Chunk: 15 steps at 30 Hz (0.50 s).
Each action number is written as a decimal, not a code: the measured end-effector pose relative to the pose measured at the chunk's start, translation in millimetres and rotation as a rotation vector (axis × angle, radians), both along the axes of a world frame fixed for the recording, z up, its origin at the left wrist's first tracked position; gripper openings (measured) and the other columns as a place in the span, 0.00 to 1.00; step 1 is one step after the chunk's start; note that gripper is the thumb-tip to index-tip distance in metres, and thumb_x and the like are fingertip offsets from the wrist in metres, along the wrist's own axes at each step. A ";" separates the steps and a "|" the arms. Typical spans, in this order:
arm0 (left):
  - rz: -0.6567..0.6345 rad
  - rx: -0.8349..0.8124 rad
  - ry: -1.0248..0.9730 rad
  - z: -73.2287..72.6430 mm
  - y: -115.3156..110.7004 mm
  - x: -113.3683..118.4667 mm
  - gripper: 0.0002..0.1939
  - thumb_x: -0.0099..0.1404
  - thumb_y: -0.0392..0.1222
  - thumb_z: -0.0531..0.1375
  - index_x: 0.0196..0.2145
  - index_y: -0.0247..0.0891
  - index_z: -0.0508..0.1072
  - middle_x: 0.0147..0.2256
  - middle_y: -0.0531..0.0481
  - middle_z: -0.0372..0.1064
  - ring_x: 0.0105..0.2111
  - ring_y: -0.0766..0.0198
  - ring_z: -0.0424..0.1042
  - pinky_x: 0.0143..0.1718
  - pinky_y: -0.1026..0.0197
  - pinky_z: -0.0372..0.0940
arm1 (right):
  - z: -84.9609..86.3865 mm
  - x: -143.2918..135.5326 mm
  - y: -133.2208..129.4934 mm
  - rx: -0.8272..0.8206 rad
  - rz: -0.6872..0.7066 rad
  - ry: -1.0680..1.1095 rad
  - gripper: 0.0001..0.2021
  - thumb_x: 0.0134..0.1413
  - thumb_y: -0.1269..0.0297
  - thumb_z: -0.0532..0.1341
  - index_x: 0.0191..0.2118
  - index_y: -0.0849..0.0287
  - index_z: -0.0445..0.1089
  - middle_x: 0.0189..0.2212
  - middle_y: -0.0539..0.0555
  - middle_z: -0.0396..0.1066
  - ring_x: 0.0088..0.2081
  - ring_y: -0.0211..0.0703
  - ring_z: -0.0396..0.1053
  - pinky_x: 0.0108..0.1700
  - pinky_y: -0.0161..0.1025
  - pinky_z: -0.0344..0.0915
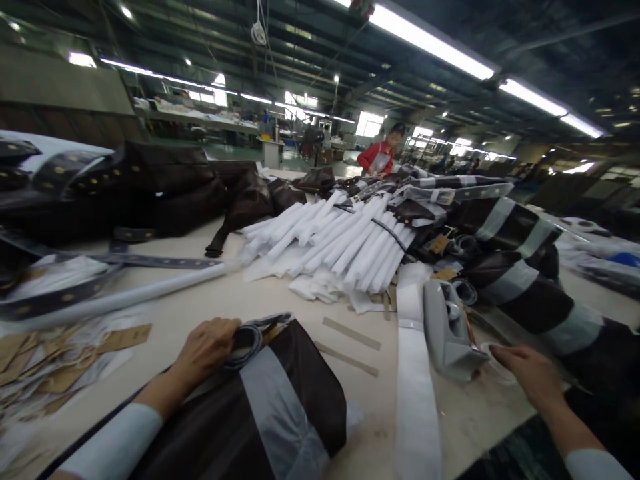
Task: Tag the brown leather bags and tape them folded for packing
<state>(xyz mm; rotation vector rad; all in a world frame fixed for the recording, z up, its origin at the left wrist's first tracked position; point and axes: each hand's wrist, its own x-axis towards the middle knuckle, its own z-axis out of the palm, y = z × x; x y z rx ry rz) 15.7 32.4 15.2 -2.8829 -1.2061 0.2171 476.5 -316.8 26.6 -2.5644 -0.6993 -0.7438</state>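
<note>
My left hand (pixel 213 350) is closed over the rolled grey strap (pixel 246 343) at the top edge of a dark brown leather-like bag (pixel 320 383). A wide translucent band (pixel 280 400) wraps around this bag, which lies in front of me. At the right, my right hand (pixel 535 377) pinches what looks like a piece of clear tape (pixel 497 365) at the front end of a grey tape dispenser (pixel 447 333). A long white strip (pixel 417 373) runs along the table left of the dispenser.
White paper rolls (pixel 340 240) are piled mid-table. Banded brown bags (pixel 530 287) lie at right, more dark bags (pixel 170 180) at left. Cardboard tags (pixel 55 360) lie scattered near left; thin grey strips (pixel 350 333) lie beyond my bag. A co-worker (pixel 383 153) in red stands across the table.
</note>
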 end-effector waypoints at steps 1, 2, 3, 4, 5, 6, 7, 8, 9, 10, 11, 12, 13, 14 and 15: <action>-0.001 -0.005 -0.008 -1.1 0.5 -0.5 0.16 0.65 0.28 0.47 0.44 0.35 0.70 0.40 0.46 0.71 0.43 0.57 0.67 0.46 0.59 0.57 | 1.8 -6.7 -0.6 0.041 -0.008 -0.029 0.20 0.51 0.48 0.51 0.19 0.56 0.66 0.26 0.63 0.69 0.31 0.53 0.68 0.32 0.47 0.62; -0.003 -0.012 -0.016 -2.1 0.9 -0.9 0.16 0.64 0.28 0.47 0.44 0.35 0.70 0.40 0.46 0.71 0.44 0.56 0.67 0.46 0.59 0.57 | 2.4 -16.9 1.4 0.088 0.004 -0.060 0.21 0.52 0.46 0.49 0.22 0.57 0.67 0.30 0.65 0.70 0.34 0.54 0.68 0.34 0.48 0.63; -0.004 -0.020 -0.022 -3.0 1.2 -1.0 0.17 0.64 0.28 0.47 0.44 0.35 0.70 0.40 0.45 0.71 0.44 0.56 0.67 0.46 0.58 0.57 | 1.4 -30.2 6.9 0.129 0.046 -0.084 0.23 0.54 0.45 0.47 0.25 0.57 0.67 0.33 0.65 0.71 0.37 0.55 0.68 0.37 0.47 0.63; -0.003 -0.029 -0.026 -3.6 1.3 -0.9 0.17 0.64 0.27 0.47 0.44 0.36 0.70 0.40 0.45 0.71 0.44 0.56 0.67 0.46 0.58 0.57 | -1.4 -46.0 16.2 0.155 0.149 -0.089 0.23 0.55 0.44 0.47 0.28 0.57 0.68 0.34 0.62 0.71 0.38 0.53 0.68 0.40 0.46 0.63; -0.003 -0.036 -0.030 -4.0 1.3 -0.6 0.17 0.63 0.27 0.46 0.44 0.36 0.70 0.40 0.45 0.71 0.43 0.56 0.67 0.46 0.58 0.58 | -5.8 -63.4 29.4 0.168 0.265 -0.064 0.22 0.56 0.43 0.49 0.28 0.57 0.67 0.32 0.59 0.71 0.35 0.50 0.69 0.39 0.44 0.64; -0.002 -0.042 -0.032 -4.2 1.2 -0.3 0.18 0.63 0.27 0.46 0.44 0.37 0.70 0.40 0.45 0.71 0.43 0.57 0.67 0.46 0.58 0.58 | -11.3 -81.4 46.0 0.123 0.399 -0.008 0.21 0.57 0.44 0.50 0.26 0.56 0.66 0.29 0.56 0.70 0.31 0.46 0.68 0.37 0.41 0.64; 0.001 -0.047 -0.035 -4.4 1.0 0.0 0.18 0.63 0.26 0.46 0.44 0.37 0.70 0.40 0.45 0.71 0.43 0.57 0.67 0.46 0.58 0.58 | -17.7 -98.9 65.0 0.017 0.523 0.074 0.20 0.59 0.48 0.50 0.25 0.55 0.65 0.26 0.53 0.68 0.28 0.42 0.68 0.35 0.38 0.64; 0.005 -0.048 -0.036 -4.7 0.9 0.2 0.18 0.63 0.26 0.46 0.43 0.37 0.70 0.39 0.46 0.71 0.43 0.57 0.68 0.46 0.58 0.58 | -24.3 -115.2 85.1 -0.104 0.630 0.151 0.18 0.61 0.51 0.50 0.26 0.55 0.65 0.26 0.51 0.68 0.28 0.40 0.68 0.33 0.36 0.64; 0.009 -0.048 -0.040 -5.1 0.8 0.2 0.18 0.63 0.26 0.45 0.43 0.37 0.70 0.39 0.46 0.71 0.43 0.57 0.68 0.46 0.58 0.58 | -31.0 -129.6 104.8 -0.189 0.686 0.168 0.15 0.61 0.55 0.51 0.29 0.55 0.66 0.29 0.52 0.70 0.31 0.41 0.69 0.34 0.35 0.64; 0.011 -0.046 -0.046 -5.7 0.7 0.1 0.19 0.63 0.25 0.45 0.43 0.37 0.70 0.39 0.46 0.71 0.43 0.57 0.68 0.46 0.58 0.58 | -37.6 -141.6 122.7 -0.288 0.705 0.166 0.11 0.61 0.60 0.52 0.35 0.56 0.68 0.35 0.54 0.71 0.35 0.41 0.70 0.37 0.34 0.64; 0.012 -0.045 -0.056 -6.5 0.6 -0.2 0.19 0.63 0.25 0.45 0.43 0.37 0.70 0.39 0.46 0.71 0.43 0.57 0.68 0.46 0.58 0.59 | -44.1 -151.3 137.7 -0.380 0.694 0.144 0.09 0.59 0.65 0.52 0.38 0.57 0.69 0.38 0.55 0.71 0.38 0.43 0.70 0.39 0.35 0.64; 0.012 -0.045 -0.068 -7.4 0.5 -0.6 0.19 0.63 0.25 0.45 0.42 0.37 0.70 0.39 0.46 0.71 0.43 0.57 0.68 0.46 0.58 0.59 | -50.6 -158.8 149.2 -0.461 0.661 0.109 0.10 0.57 0.70 0.52 0.40 0.58 0.69 0.39 0.56 0.72 0.40 0.44 0.70 0.41 0.36 0.63; 0.013 -0.045 -0.082 -8.3 0.4 -0.9 0.19 0.63 0.24 0.44 0.41 0.37 0.70 0.39 0.46 0.71 0.43 0.57 0.68 0.45 0.57 0.59 | -57.0 -164.1 157.1 -0.532 0.621 0.070 0.11 0.55 0.75 0.52 0.38 0.59 0.70 0.38 0.57 0.72 0.40 0.45 0.70 0.42 0.37 0.62; 0.013 -0.044 -0.097 -9.0 0.2 -1.3 0.19 0.63 0.24 0.44 0.41 0.37 0.70 0.39 0.46 0.71 0.43 0.57 0.68 0.45 0.57 0.59 | -63.0 -167.6 161.7 -0.578 0.589 0.020 0.13 0.52 0.79 0.51 0.35 0.60 0.71 0.36 0.57 0.73 0.39 0.45 0.70 0.41 0.37 0.62; 0.011 -0.043 -0.113 -9.5 0.0 -1.5 0.18 0.63 0.24 0.44 0.40 0.36 0.70 0.38 0.46 0.71 0.42 0.57 0.68 0.45 0.57 0.59 | -68.7 -169.6 163.7 -0.600 0.574 -0.039 0.15 0.50 0.82 0.50 0.32 0.61 0.71 0.34 0.57 0.73 0.38 0.45 0.70 0.41 0.37 0.62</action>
